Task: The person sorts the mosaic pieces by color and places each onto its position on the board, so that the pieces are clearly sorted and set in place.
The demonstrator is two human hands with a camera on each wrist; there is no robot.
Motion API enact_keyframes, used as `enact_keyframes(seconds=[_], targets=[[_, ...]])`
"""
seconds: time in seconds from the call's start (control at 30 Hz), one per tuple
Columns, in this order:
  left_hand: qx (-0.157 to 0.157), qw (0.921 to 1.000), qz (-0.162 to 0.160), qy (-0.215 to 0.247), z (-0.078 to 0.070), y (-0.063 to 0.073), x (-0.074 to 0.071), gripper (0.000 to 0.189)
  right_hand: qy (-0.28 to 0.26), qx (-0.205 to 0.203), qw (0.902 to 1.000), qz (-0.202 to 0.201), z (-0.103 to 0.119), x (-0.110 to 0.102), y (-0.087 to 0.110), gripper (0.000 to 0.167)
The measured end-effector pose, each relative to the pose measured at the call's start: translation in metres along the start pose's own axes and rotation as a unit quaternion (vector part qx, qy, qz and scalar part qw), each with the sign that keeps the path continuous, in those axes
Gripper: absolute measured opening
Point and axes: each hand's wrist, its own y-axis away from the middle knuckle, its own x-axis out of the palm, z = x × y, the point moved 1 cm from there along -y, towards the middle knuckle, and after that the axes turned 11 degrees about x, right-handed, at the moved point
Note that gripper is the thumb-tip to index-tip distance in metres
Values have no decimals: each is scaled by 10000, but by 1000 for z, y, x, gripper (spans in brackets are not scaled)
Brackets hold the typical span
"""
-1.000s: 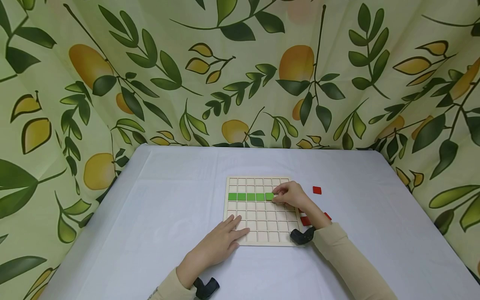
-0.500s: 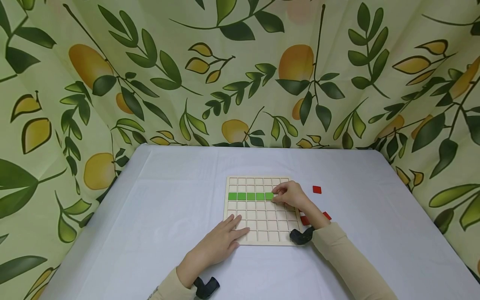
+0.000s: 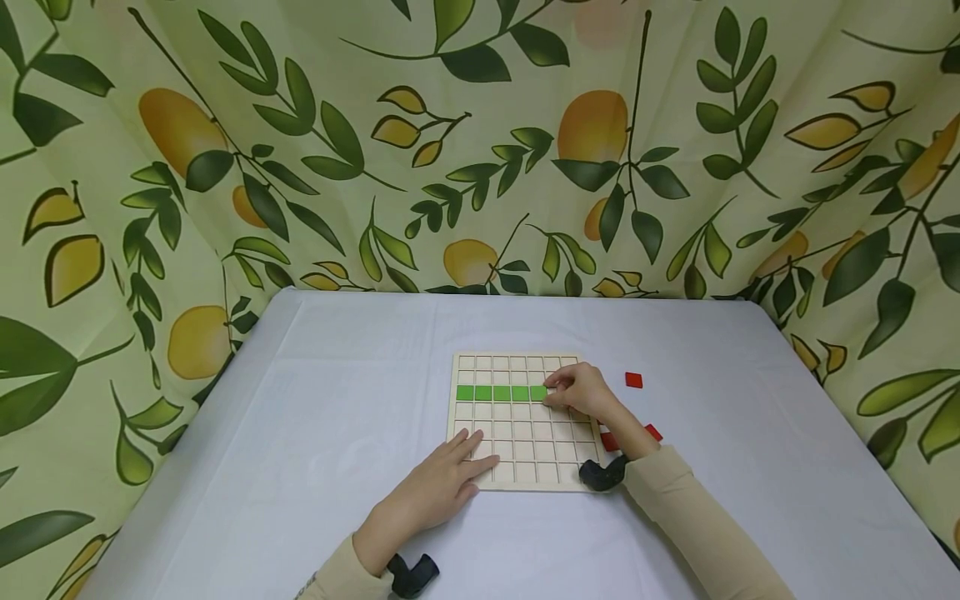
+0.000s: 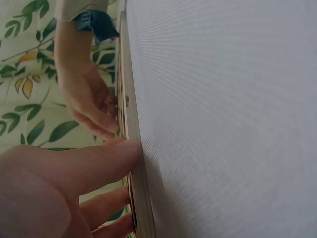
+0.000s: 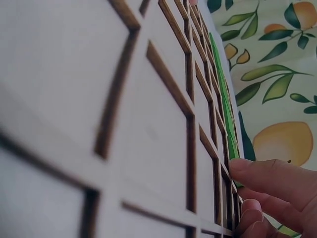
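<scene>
A pale wooden grid board point(image 3: 525, 452) lies on the table, with several green square tiles side by side in one row near its far edge. At the right end of that row my right hand point(image 3: 579, 390) pinches the last green tile point(image 3: 537, 393) between thumb and fingers. In the right wrist view the thumb point(image 5: 242, 167) sits right at the end of the green strip point(image 5: 225, 106). My left hand point(image 3: 442, 477) rests on the board's near left corner with fingers spread, and its thumb point(image 4: 116, 158) lies along the edge in the left wrist view.
One red tile point(image 3: 633, 380) lies on the white tablecloth point(image 3: 300, 417) right of the board. Other red tiles point(image 3: 653, 432) lie nearer, partly hidden by the right forearm. A leaf-and-fruit patterned curtain point(image 3: 465, 167) hangs behind the table. Both wrists carry black devices point(image 3: 602, 473).
The last green tile has settled slightly and lies more in line with its row. Both hands stay almost where they were.
</scene>
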Motion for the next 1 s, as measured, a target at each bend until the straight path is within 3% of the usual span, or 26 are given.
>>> enact_keyframes(seconds=[0.53,1.0], targets=[[13,10000,-24,-22,1,-1,1,42,-215,12,9997,63,-5,-4,1,25],[-11,10000,-7,-40,1,-1,1,42,-534,15,9985,142,-14,-22,2,29]])
